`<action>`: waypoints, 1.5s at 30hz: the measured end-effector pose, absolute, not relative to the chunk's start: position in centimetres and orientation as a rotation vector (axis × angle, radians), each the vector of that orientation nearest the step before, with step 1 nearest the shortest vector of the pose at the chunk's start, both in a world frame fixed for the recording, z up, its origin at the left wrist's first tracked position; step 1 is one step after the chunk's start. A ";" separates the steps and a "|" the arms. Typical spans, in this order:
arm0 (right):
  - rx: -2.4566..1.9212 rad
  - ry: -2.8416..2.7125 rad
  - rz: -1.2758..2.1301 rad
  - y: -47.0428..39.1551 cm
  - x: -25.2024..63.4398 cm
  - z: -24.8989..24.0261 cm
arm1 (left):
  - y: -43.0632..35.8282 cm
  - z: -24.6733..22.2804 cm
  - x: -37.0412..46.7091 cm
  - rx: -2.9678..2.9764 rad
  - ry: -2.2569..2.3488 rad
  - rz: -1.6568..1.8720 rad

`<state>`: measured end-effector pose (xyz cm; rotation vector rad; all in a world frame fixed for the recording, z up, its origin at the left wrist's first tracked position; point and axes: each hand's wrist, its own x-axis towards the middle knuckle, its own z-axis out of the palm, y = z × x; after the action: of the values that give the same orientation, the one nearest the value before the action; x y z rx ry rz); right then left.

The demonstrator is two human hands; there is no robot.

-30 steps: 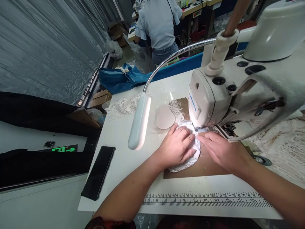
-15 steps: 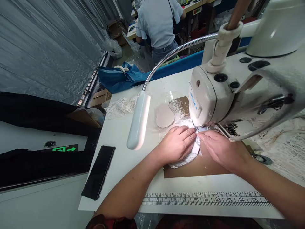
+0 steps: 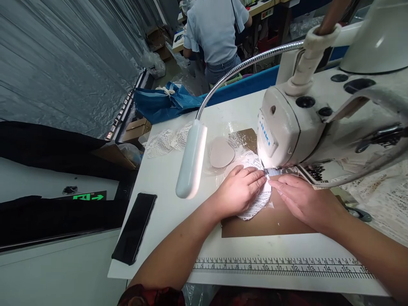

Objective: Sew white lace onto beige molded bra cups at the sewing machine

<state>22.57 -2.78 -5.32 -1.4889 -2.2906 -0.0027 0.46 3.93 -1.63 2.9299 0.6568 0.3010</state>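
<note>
A round white lace piece (image 3: 257, 205) lies under the presser foot (image 3: 266, 171) of the sewing machine (image 3: 278, 127). My left hand (image 3: 239, 189) rests flat on it, palm down, fingers stretched toward the foot. From the other side, the fingertips of my right hand (image 3: 307, 199) are close together at the lace edge, just right of the foot. What lies beneath those fingers is hidden. A brown board (image 3: 248, 228) sits under the lace and both hands. Just beyond my left hand is a smooth beige oval pad (image 3: 222, 152).
A lamp (image 3: 191, 161) on a bent metal neck overhangs the white table (image 3: 165, 238). More lace (image 3: 159, 143) lies behind it. A black phone (image 3: 134, 228) is at left, a ruler strip (image 3: 280, 268) along the front. Lace fabric (image 3: 385, 199) heaps at right; a person (image 3: 212, 34) sits beyond.
The whole view has shifted slightly, with the machine and table appearing farther right. The lace piece has turned a little under my left hand. Both hands keep their places beside the presser foot.
</note>
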 end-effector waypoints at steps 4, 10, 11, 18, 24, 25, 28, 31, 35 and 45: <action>-1.435 -2.336 0.071 -2.4 22.5 -4.6 | 4.1 -1.7 0.5 2.909 0.703 0.335; -1.470 -2.365 0.017 -2.0 22.0 -3.8 | 4.3 -2.1 0.4 2.906 0.783 0.357; -1.470 -2.367 0.008 -2.0 21.9 -3.7 | 4.3 -2.1 0.4 2.905 0.792 0.353; -1.520 -2.335 0.003 -2.1 22.0 -3.2 | 4.1 -1.5 0.2 2.878 0.845 0.261; -1.457 -2.302 0.008 -2.5 22.5 -3.6 | 3.1 -0.2 -0.8 2.728 0.743 0.381; -1.454 -2.302 0.018 -2.5 22.5 -3.6 | 3.0 0.2 -0.9 2.699 0.732 0.443; -1.462 -2.293 0.032 -2.6 22.4 -3.5 | 2.3 2.1 -1.5 2.657 0.772 0.509; -1.435 -2.299 0.034 -2.7 22.4 -3.4 | 1.6 3.8 -2.0 2.668 0.833 0.366; -1.287 -2.330 0.038 -2.8 22.5 -3.5 | 0.8 3.3 -2.2 2.681 0.860 0.149; -1.099 -2.453 0.212 -2.9 22.3 -3.8 | 2.1 0.5 -2.9 2.385 0.848 0.258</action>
<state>22.32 -2.94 -3.78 -1.0991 -2.4532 0.2121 -2.94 2.09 0.54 2.3851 0.8483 0.2575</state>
